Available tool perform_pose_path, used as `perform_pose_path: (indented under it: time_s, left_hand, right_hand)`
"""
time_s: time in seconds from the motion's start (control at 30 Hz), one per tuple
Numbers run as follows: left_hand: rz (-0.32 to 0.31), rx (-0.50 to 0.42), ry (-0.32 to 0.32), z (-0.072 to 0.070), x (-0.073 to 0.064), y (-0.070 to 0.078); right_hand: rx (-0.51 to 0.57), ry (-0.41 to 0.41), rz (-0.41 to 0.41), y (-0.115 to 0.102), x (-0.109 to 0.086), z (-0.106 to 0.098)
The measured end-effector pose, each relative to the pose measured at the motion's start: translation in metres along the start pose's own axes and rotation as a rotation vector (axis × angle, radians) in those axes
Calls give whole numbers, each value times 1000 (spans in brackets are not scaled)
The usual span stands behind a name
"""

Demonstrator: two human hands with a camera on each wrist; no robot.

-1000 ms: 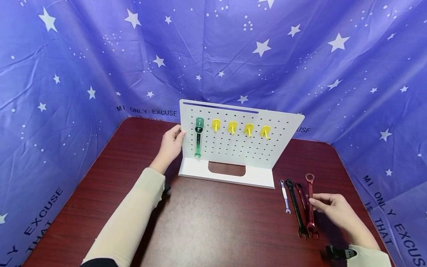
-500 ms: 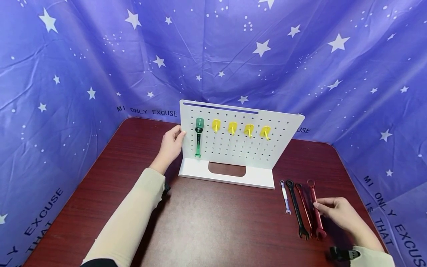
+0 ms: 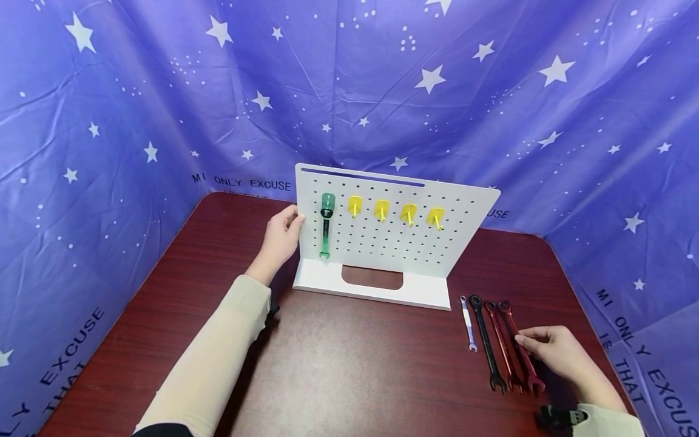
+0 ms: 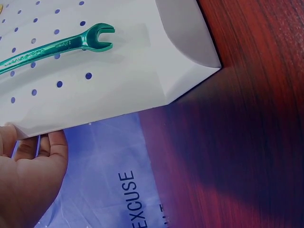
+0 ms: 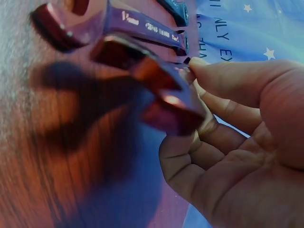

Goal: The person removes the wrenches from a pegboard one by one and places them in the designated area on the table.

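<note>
My left hand (image 3: 280,237) grips the left edge of a white pegboard stand (image 3: 377,243), thumb in front and fingers behind in the left wrist view. A green combination wrench (image 3: 325,237) hangs on the board's leftmost hook, its open end (image 4: 100,38) lowest. At the right, my right hand (image 3: 557,352) pinches a dark red combination wrench (image 3: 525,355) between thumb and fingers. Its open end (image 5: 175,116) looms close in the right wrist view, casting a shadow on the tabletop. Just left of it lies another red wrench (image 3: 503,343).
A black wrench (image 3: 486,340) and a small purple-silver wrench (image 3: 468,325) lie left of the red ones. Several yellow hooks (image 3: 381,209) line the board, beside the green hook (image 3: 328,199). A star-patterned blue curtain (image 3: 349,91) surrounds the dark red-brown table (image 3: 349,364).
The held red wrench has turned, its ring end coming toward me and its open end swinging right, away from the other red wrench. The right hand shifted slightly right and down; the left hand stayed.
</note>
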State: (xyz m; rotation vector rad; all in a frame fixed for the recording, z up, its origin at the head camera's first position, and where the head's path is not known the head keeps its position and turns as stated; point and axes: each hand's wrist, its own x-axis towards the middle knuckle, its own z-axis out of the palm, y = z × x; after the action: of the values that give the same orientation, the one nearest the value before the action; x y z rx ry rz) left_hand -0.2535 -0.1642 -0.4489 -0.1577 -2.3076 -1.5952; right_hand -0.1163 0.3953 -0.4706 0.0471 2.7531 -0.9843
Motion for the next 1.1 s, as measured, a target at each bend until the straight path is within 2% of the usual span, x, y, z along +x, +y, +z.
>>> perform_pose_path:
  time_s: [0.37,0.57,0.9,1.1]
  left_hand:
    - [20,-5,6,0,0,-2]
    - [23,-12,1,0,0,-2]
    - [22,-16,5,0,0,1]
    - [30,-17,7,0,0,1]
  right_hand:
    - [-134,8,-20,6,4,-2]
    - [-110,18,2,6,3,0]
    - [-122,100,-1,3,0,0]
    - [-147,168,-65,-6,0,2]
